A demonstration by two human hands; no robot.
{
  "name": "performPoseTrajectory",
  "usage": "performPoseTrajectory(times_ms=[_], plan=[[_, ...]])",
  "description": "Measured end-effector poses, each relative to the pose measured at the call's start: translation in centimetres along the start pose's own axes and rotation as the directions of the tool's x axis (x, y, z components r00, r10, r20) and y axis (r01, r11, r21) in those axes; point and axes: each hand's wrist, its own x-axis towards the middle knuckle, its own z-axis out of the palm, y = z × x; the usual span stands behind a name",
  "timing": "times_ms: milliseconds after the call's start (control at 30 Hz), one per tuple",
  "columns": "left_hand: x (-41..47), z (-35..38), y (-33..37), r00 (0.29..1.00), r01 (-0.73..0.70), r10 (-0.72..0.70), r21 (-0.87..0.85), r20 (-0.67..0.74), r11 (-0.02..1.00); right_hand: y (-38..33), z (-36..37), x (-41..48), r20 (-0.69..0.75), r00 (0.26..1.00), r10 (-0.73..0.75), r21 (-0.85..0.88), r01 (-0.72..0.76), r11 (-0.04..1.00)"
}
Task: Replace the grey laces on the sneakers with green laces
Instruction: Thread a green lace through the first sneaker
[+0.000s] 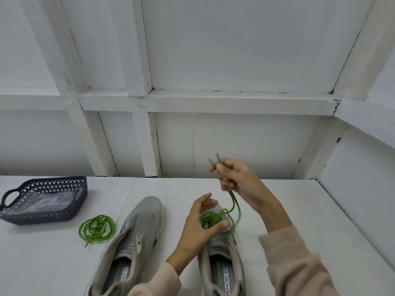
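A dark basket (42,218) is set at the left of the white table (299,210), with a coiled green lace (97,228) laid just beside it; the left sneaker (143,223) is placed next. The left hand (197,225) is held loose and unclenched, fingers spread about a tangle of the second green lace (234,201) on the right sneaker (222,253); its strands are drawn upward and clasped in the right hand (237,178), ends protruding above.

Green laces (97,229), grey sneakers (141,227), dark lattice basket (49,186)

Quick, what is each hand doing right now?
Left hand: open, cupped loosely over the green lace tangle on the sneaker.
Right hand: closed, gripping the green lace near its two ends.
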Motion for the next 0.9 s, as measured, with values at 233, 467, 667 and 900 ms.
performPoseTrajectory(times_ms=[233,467,667,900], plan=[[0.1,0.9,-0.5,0.996,0.012,-0.022,0.109,0.088,0.994,-6.7,1.7,3.6,-0.108,0.977,-0.184,0.141,0.198,0.970],[-0.1,0.9,-0.3,0.993,0.028,-0.036,0.068,0.112,0.997,-7.9,2.3,4.1,-0.128,0.968,-0.215,0.239,0.240,0.941],[0.1,0.9,-0.7,0.997,0.019,-0.028,0.121,0.076,0.993,-11.5,2.0,5.0,-0.143,0.943,-0.301,0.376,0.334,0.864],[0.2,1.0,-1.2,0.993,0.046,-0.062,0.156,0.100,0.987,-12.8,1.4,8.4,-0.235,0.921,-0.312,0.522,0.390,0.758]])
